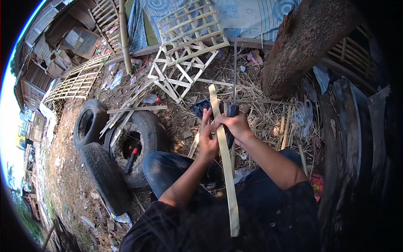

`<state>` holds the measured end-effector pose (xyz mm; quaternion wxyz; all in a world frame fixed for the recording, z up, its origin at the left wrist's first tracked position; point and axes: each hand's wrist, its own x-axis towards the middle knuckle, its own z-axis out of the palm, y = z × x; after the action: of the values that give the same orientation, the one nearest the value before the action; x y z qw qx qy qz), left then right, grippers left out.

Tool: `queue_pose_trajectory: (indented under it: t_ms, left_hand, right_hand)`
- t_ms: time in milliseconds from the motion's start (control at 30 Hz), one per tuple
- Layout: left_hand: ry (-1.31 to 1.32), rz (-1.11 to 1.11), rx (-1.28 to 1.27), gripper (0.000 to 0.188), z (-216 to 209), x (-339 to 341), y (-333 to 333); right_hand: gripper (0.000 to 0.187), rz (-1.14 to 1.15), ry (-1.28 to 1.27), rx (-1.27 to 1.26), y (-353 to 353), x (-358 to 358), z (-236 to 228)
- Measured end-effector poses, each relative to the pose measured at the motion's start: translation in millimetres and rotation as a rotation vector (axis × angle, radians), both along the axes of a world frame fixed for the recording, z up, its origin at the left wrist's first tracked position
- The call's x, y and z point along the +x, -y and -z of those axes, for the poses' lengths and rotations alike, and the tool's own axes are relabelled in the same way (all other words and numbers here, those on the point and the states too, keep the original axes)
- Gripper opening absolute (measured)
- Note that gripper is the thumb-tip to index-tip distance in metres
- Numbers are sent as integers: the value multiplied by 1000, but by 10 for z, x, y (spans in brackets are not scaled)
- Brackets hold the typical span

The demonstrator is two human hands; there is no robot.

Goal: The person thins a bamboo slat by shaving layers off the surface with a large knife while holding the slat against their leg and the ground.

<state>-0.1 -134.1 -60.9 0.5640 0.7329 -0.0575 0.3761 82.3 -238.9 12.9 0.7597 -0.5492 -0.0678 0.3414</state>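
A long pale bamboo strip [227, 168] runs lengthwise in front of me, its near end above my lap. My left hand [208, 142] holds it near its far part, with some fingers stretched upward along its left side. My right hand [240, 127] is closed round the dark handle of a machete [235, 71], and its thumb reaches over to the strip. The long thin blade points away from me and shows almost edge-on. Just beyond my hands lies a black plastic bag [201, 107] on the littered ground.
Worn tyres [155, 130] are on the left; a red-and-black tool [133, 156] leans inside one. Loose bamboo strips [130, 105] lie across them. Ahead is a bamboo lattice [189, 46] by a blue patterned sheet [247, 19]. A tree trunk [302, 46] and weathered boards [348, 126] border the right.
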Motion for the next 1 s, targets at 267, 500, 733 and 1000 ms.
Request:
queue_pose_trajectory:
  t_ms: [267,500,733,1000]
  left_hand:
    - [-590,192,-435,58,-630,-494,-59]
    - [-1045,643,-589,37,-984,-975,100]
    - [-956,239,-325,28,-721,-1076,185]
    - [-794,-32,-116,35,-1117,-1217,-138]
  right_hand:
    - [13,188,-135,78,76,263,110]
    - [17,429,-3,144,105,325,-39]
    - [21,409,217,98,53,368,26]
    - [19,104,514,-69,234,66,-297]
